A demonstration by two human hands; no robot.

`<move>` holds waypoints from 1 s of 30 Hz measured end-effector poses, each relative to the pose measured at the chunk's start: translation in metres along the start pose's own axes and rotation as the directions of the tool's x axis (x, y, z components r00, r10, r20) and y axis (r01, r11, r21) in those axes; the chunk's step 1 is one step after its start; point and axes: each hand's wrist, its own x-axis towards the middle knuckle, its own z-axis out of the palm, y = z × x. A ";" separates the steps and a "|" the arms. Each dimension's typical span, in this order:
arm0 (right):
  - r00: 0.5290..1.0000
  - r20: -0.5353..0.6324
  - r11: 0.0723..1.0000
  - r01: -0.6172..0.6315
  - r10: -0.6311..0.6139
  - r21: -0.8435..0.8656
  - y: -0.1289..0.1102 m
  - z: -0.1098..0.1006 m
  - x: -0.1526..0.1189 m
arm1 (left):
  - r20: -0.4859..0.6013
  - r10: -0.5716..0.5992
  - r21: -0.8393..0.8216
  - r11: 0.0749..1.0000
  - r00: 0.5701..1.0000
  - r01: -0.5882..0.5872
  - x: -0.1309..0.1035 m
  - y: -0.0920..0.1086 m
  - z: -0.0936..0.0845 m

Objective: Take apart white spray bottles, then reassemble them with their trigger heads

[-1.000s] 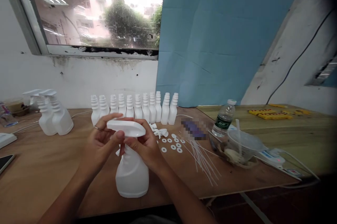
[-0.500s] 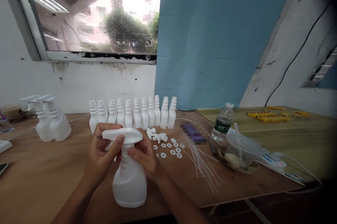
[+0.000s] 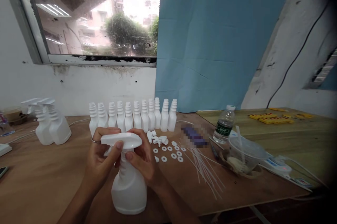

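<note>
A white spray bottle (image 3: 129, 190) stands upright before me, its trigger sprayer head (image 3: 122, 140) on the neck. My left hand (image 3: 104, 154) is closed around the nozzle side of the sprayer head, thumb in front and a ring on one finger. On the other side, my right hand (image 3: 143, 155) grips the rear of the head and the bottle's neck, thumb against the neck. The fingers behind the bottle are partly hidden. Just beyond my right hand lie white sprayer parts (image 3: 158, 138) and several flat white washers (image 3: 173, 155).
A row of headless white bottles (image 3: 137, 117) lines the wall. Two bottles with sprayer heads (image 3: 54, 126) stand at left. Thin white tubes (image 3: 204, 169) lie at right, near a pen (image 3: 214, 151), a water bottle (image 3: 223, 126), a plastic bowl (image 3: 247, 148) and a power strip (image 3: 276, 166).
The whole view has shifted slightly, so things sit a little lower in the picture. Both hands keep the same hold on the spray bottle.
</note>
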 end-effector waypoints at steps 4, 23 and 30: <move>0.996 -0.091 0.996 -0.016 0.008 -0.083 0.001 -0.001 0.000 | -0.009 -0.003 0.022 1.000 1.000 0.003 -0.001 0.000 -0.001; 0.999 -0.006 0.996 -0.035 0.034 -0.080 0.000 -0.006 -0.002 | 0.018 0.029 -0.027 0.999 0.999 -0.029 -0.008 0.004 -0.002; 0.980 0.090 0.976 -0.164 0.178 -0.141 -0.012 -0.012 0.003 | 0.146 0.105 0.071 0.991 0.984 -0.116 -0.005 0.000 -0.020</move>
